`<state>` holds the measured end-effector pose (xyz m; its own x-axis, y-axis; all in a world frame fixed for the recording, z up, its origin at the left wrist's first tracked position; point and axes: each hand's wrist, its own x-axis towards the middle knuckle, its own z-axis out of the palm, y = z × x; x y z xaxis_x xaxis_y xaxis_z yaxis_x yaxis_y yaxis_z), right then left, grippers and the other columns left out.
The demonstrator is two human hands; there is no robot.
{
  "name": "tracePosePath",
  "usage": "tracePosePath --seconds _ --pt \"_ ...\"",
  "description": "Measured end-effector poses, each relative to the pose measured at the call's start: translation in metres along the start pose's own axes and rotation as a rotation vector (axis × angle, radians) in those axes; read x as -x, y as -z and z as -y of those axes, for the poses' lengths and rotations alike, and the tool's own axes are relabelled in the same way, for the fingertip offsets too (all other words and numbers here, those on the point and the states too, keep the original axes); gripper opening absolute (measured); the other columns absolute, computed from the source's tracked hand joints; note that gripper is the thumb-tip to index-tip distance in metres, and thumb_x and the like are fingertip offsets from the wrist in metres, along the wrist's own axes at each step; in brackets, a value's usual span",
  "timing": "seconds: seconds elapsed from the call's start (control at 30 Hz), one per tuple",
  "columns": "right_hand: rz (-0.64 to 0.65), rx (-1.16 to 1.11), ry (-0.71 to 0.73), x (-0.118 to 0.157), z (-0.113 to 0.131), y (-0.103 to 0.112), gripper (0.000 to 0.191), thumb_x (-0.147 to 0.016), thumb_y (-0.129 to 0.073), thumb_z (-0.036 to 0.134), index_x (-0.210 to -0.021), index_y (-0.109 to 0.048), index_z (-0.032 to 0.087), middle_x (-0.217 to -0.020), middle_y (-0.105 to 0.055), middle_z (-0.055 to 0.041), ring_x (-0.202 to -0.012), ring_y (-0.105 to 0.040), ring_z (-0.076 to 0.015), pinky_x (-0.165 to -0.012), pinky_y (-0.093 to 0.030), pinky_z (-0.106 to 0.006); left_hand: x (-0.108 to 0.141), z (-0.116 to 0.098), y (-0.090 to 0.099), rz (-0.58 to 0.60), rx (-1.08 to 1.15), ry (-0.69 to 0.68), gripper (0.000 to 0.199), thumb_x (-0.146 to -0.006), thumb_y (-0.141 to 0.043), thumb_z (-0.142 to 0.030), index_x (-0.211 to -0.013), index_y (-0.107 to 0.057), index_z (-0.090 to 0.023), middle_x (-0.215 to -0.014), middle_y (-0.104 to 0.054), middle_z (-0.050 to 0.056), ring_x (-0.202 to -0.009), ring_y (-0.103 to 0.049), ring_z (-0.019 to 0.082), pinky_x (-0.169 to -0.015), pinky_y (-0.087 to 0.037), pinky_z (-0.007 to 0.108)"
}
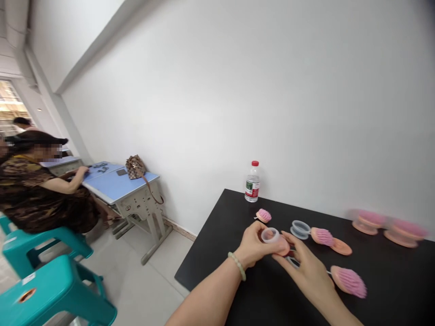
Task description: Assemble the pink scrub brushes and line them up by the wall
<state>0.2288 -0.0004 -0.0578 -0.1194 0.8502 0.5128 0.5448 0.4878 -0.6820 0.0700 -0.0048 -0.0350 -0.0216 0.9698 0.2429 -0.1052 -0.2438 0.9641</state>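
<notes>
My left hand [252, 246], with a pale green bead bracelet at the wrist, is closed round a small translucent plastic cup [271, 235]. Against the cup is a round peach-coloured disc [283, 246], pinched by the fingers of my right hand [306, 268]. Whether cup and disc are joined I cannot tell. Just beyond my hands lies a small pink bristled brush head [264, 215]. To the right are a clear ring-shaped part [300, 229], a pink brush head [322, 236] and a flat peach oval piece [341, 246]. Beside my right wrist rests a larger pink brush head [349, 280].
A water bottle [252, 182] with a red cap stands at the black table's [204, 258] back edge. Blurred pink brushes on clear bases [368, 222] stand far right, by the wall. Leftward, a person [37, 181] sits at a blue desk [117, 183], near teal stools [54, 290].
</notes>
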Motion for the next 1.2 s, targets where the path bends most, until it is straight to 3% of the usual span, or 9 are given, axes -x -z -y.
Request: tracePosePath --seconds 0.1,0.27,0.37,0.53,0.77,0.87,0.97,1.1,1.2 --pt "0.017 0.006 -0.031 0.0 -0.004 0.0 0.05 -0.077 -0.062 0.056 -0.117 -0.057 0.027 -0.113 -0.068 -0.0098 -0.086 -0.073 -0.0296 -0.073 -0.061 -0.043 0.001 0.003 -0.001 -0.018 -0.033 0.01 0.047 -0.051 -0.092 -0.042 -0.078 -0.06 -0.02 -0.075 -0.057 -0.002 -0.067 -0.05 0.013 -0.063 -0.042 0.028" --pt "-0.063 0.007 0.085 0.004 0.001 -0.002 0.053 -0.078 -0.062 0.05 -0.121 -0.053 0.022 -0.119 -0.061 -0.0138 -0.112 -0.062 -0.0344 -0.095 -0.054 -0.051 0.005 0.003 -0.003 -0.021 -0.055 0.0 0.045 -0.051 -0.092 -0.038 -0.076 -0.06 -0.019 -0.072 -0.056 -0.003 -0.065 -0.047 0.012 -0.061 -0.039 0.026" --pt "-0.017 -0.077 0.037 0.005 0.009 -0.001 0.059 -0.079 -0.065 0.046 -0.129 -0.047 0.02 -0.123 -0.06 -0.0146 -0.111 -0.064 -0.0324 -0.091 -0.057 -0.049 0.006 -0.003 -0.003 0.007 -0.008 -0.027 0.042 -0.057 -0.09 -0.039 -0.078 -0.059 -0.019 -0.074 -0.055 -0.004 -0.067 -0.047 0.012 -0.064 -0.039 0.026" --pt "-0.016 -0.062 0.032 0.001 0.02 0.003 0.043 -0.082 -0.063 0.03 -0.122 -0.049 0.023 -0.113 -0.062 -0.009 -0.099 -0.068 -0.0266 -0.086 -0.06 -0.044 0.0 -0.006 -0.003 0.054 0.065 -0.024 0.038 -0.062 -0.088 -0.037 -0.078 -0.059 -0.018 -0.072 -0.055 -0.005 -0.068 -0.051 0.012 -0.064 -0.039 0.024" --pt "-0.078 0.039 0.108 0.003 0.026 0.009 0.049 -0.077 -0.064 0.012 -0.122 -0.051 0.025 -0.118 -0.055 -0.0082 -0.114 -0.06 -0.0262 -0.099 -0.054 -0.041 -0.004 -0.006 0.002 0.061 0.188 0.043 0.033 -0.074 -0.08 -0.04 -0.085 -0.057 -0.019 -0.08 -0.06 -0.002 -0.075 -0.06 0.015 -0.069 -0.048 0.029" --pt "-0.081 0.027 0.112 0.001 0.025 0.01 0.049 -0.077 -0.065 0.013 -0.121 -0.05 0.026 -0.12 -0.054 -0.0079 -0.114 -0.06 -0.0274 -0.1 -0.053 -0.043 -0.008 -0.007 0.006 0.003 0.213 0.035 0.035 -0.073 -0.081 -0.035 -0.092 -0.056 -0.02 -0.087 -0.061 -0.002 -0.083 -0.061 0.015 -0.077 -0.051 0.031" --pt "-0.068 -0.028 0.13 0.001 0.021 0.008 0.041 -0.082 -0.06 0.017 -0.121 -0.05 0.024 -0.121 -0.054 -0.0098 -0.117 -0.057 -0.0297 -0.102 -0.05 -0.049 -0.009 -0.007 0.008 -0.061 0.179 -0.003 0.033 -0.072 -0.082 -0.025 -0.094 -0.058 -0.019 -0.086 -0.061 -0.003 -0.078 -0.06 0.014 -0.072 -0.05 0.029" --pt "-0.054 0.016 0.187 0.001 0.006 0.004 0.032 -0.09 -0.053 0.029 -0.122 -0.051 0.024 -0.122 -0.056 -0.0096 -0.118 -0.057 -0.0296 -0.1 -0.051 -0.048 -0.008 -0.005 0.007 -0.146 0.102 -0.026 0.014 -0.087 -0.069 -0.025 -0.095 -0.062 -0.016 -0.086 -0.063 -0.001 -0.076 -0.062 0.015 -0.072 -0.053 0.034" --pt "-0.075 0.057 0.223 -0.001 -0.004 0.001 0.032 -0.091 -0.05 0.038 -0.119 -0.054 0.023 -0.121 -0.058 -0.0113 -0.116 -0.058 -0.0328 -0.099 -0.049 -0.051 -0.009 -0.002 0.006 -0.209 0.041 0.0 0.019 -0.081 -0.074 -0.023 -0.093 -0.062 -0.016 -0.084 -0.064 -0.002 -0.073 -0.062 0.014 -0.073 -0.052 0.033"
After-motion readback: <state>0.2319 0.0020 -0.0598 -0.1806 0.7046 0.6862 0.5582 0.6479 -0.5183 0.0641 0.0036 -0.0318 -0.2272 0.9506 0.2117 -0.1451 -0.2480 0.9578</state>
